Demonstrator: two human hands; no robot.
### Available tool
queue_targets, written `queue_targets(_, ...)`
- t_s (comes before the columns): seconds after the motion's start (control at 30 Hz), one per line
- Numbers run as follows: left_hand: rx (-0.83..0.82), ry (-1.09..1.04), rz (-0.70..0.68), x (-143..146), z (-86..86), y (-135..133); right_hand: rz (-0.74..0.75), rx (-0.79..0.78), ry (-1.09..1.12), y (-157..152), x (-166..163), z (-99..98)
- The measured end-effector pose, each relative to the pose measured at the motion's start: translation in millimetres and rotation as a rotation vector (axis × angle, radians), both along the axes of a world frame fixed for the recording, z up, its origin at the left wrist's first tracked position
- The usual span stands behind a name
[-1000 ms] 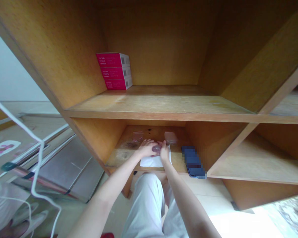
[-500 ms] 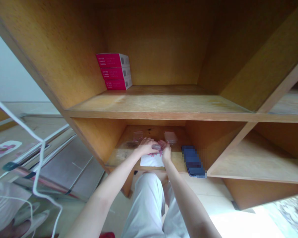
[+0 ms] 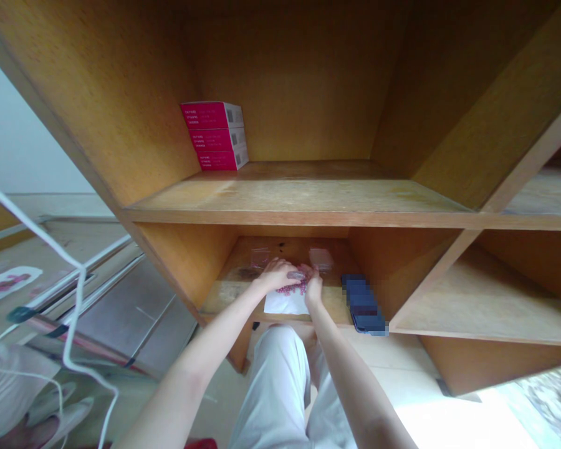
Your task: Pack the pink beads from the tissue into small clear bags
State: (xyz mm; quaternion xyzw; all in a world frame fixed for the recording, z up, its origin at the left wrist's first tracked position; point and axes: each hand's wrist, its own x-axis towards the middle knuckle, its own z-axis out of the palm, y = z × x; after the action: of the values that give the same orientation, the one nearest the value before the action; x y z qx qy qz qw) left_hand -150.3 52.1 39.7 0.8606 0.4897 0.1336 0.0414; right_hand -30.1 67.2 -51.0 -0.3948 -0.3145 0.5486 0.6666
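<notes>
lower compartment of a wooden shelf unit, person seated or crouched before it, knees in light trousers just below the shelf edge. both hands work close together at the middle of the compartment. left hand arches over, fingers curved and reaching toward the right hand, whose fingers are bunched upward. a cluster of small pink beads sits between them, on or just above a white paper sheet. whether either hand is actually pinching the beads: cannot tell at this size. beads look light and slippery, likely to roll or slide if loose; if strung, the strand will hang soft, so best taken by gathering it up from the paper, not by a single bead. small clear plastic bags lie flat behind the hands. pixelated dark blue slab to the right. three stacked magenta boxes on the shelf above.
</notes>
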Motion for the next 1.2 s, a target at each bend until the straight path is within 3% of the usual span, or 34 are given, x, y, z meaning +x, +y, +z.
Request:
queue_targets(0.37, 0.039, -0.068, 0.016, -6, -4.4, -6, -0.015, 0.006, 0.024, 0, 0, -1.0)
queue_targets(0.7, -0.015, -0.289, 0.158, -18, -13.6, -27, -0.048, -0.001, 0.003, -1, -1, 0.1)
queue_targets(0.83, -0.06, -0.397, 0.245, -21, -15.4, -35, -0.042, -0.008, 0.064, -2, 2, 5.6)
queue_targets(1.2, 0.0, -0.662, 0.258, -27, -14.8, -44, -0.033, 0.07, -0.033, -17, 10, 30.7)
